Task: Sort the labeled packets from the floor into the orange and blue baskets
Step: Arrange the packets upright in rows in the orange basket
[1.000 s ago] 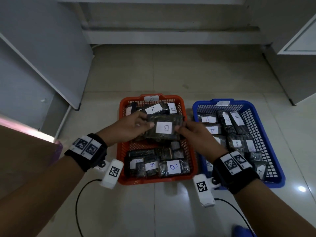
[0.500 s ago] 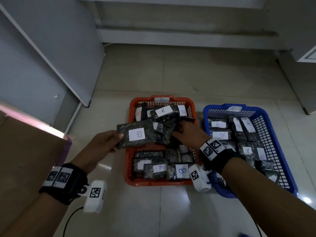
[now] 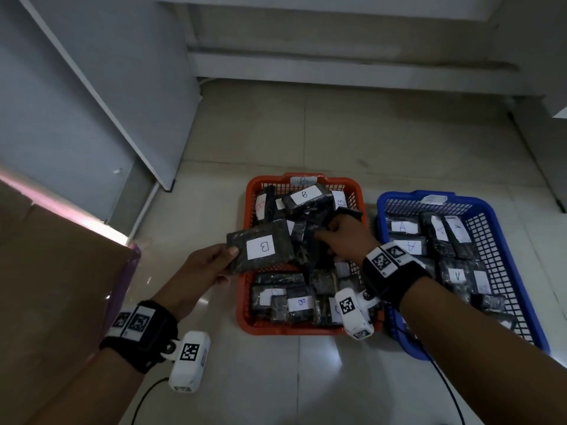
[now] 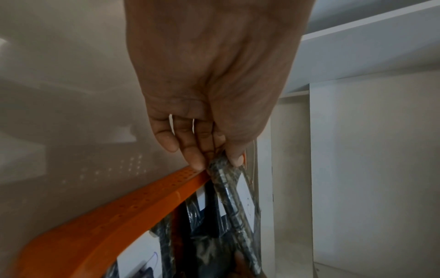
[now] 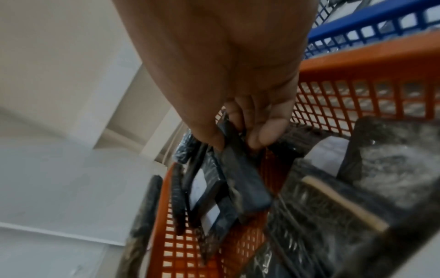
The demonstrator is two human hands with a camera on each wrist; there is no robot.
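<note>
Two baskets, two hands, both hands busy at the orange one.

Left hand (image 3: 202,271) pinches a "B" packet (image 3: 260,245) by its edge over the orange basket's (image 3: 250,204) left rim; right hand (image 3: 343,237) is down inside, fingers pinching a dark packet (image 5: 240,173) in the pile. Readable labels there say "B"; the blue basket (image 3: 491,216) holds packets marked "A".
</note>
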